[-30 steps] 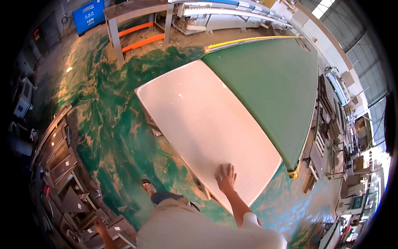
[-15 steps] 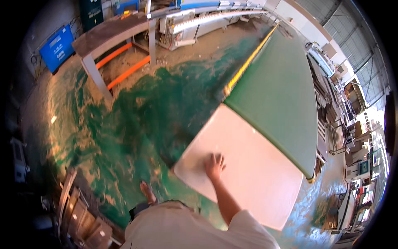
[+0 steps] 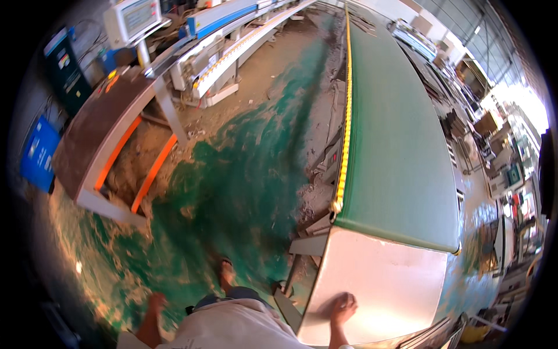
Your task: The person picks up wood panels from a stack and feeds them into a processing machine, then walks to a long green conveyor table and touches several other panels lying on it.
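Note:
My right hand (image 3: 344,309) rests on a smooth pale tabletop (image 3: 383,279) that adjoins the end of a long green belt conveyor (image 3: 401,174). Its fingers are slightly apart and nothing shows in its grasp. At the lower left, my left hand (image 3: 156,302) hangs over the green floor beside my body. Blur and its small size hide how its fingers are held, and I see no object in it.
A line of yellow rollers (image 3: 345,145) edges the conveyor's left side. Left of the walkway stands a brown-topped bench (image 3: 104,128) with orange rails, near a long machine (image 3: 232,58) and a blue box (image 3: 39,152). Stacked boards (image 3: 459,125) lie beyond the conveyor.
My view has turned, so the conveyor now runs nearly straight ahead and the bench looks closer. My left hand has come into view. My right hand is still on the pale tabletop, nearer my body.

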Tool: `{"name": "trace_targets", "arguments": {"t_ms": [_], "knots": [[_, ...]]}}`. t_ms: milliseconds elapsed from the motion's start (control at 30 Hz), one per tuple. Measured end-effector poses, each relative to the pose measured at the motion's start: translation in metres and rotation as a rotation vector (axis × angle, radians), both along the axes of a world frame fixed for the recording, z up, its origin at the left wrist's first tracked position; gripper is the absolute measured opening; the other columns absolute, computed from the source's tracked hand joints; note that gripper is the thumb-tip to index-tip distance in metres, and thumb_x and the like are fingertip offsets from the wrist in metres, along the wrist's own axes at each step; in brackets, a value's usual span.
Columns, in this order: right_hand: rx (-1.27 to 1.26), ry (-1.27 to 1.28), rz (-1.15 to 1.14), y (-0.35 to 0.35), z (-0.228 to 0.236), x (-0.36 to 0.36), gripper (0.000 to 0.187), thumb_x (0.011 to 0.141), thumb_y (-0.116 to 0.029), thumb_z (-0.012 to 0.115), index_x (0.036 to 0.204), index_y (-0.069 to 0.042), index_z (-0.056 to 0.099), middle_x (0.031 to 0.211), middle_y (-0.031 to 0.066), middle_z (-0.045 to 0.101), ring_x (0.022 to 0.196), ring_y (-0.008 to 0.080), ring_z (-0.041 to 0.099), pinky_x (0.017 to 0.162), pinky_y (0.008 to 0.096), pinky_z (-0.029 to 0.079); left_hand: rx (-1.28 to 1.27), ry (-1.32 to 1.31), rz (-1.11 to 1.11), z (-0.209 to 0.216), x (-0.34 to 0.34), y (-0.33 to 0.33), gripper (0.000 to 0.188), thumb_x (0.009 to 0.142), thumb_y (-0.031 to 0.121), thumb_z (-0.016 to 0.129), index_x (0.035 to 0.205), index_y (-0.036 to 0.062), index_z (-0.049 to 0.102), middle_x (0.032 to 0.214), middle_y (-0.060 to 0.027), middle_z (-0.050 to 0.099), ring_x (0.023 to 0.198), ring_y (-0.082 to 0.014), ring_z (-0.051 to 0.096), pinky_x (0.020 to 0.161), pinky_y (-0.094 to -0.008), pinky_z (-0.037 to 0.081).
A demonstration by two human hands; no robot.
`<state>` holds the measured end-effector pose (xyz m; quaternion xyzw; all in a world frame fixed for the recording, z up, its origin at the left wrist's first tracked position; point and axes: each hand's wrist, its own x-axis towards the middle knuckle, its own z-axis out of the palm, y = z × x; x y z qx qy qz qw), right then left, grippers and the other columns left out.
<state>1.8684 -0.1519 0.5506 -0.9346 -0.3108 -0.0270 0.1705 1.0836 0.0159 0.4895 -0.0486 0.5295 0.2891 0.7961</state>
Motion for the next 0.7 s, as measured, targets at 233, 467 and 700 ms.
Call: {"name": "trace_targets", "arguments": {"t_ms": [233, 467, 700], "knots": [[0.769, 0.235, -0.166, 0.352, 0.112, 0.067, 0.020, 0.095, -0.014, 0.072, 0.093, 0.003, 0.061, 0.080, 0.0111, 0.065, 0.071, 0.0184, 0.061, 0.067, 0.0335, 0.051, -0.279, 0.643, -1.012, -0.066, 0.121, 0.213, 0.018, 0.081, 0.018, 0.079, 0.080, 0.0051, 0.066, 0.075, -0.0100, 0.060, 0.059, -0.0229, 0.054, 0.051, -0.0441, 0.044], [0.517, 0.124, 0.071, 0.677, 0.163, 0.169, 0.042, 0.088, -0.007, 0.069, 0.128, 0.002, 0.057, 0.111, 0.0177, 0.071, 0.080, 0.0215, 0.069, 0.074, 0.0345, 0.054, 0.032, 0.532, -0.846, -0.077, 0.311, 0.626, 0.029, 0.086, 0.031, 0.075, 0.095, 0.0046, 0.068, 0.078, -0.0084, 0.063, 0.068, -0.0208, 0.060, 0.059, -0.0394, 0.050], [0.708, 0.526, -0.323, 0.843, 0.125, 0.266, 0.021, 0.093, -0.014, 0.069, 0.111, -0.005, 0.072, 0.088, 0.0114, 0.075, 0.072, 0.0225, 0.073, 0.074, 0.0338, 0.058, 0.650, 0.601, -1.283, -0.025, 0.556, 1.031, 0.032, 0.091, 0.038, 0.069, 0.099, 0.0072, 0.073, 0.079, -0.0051, 0.069, 0.072, -0.0166, 0.063, 0.067, -0.0365, 0.052]]}}
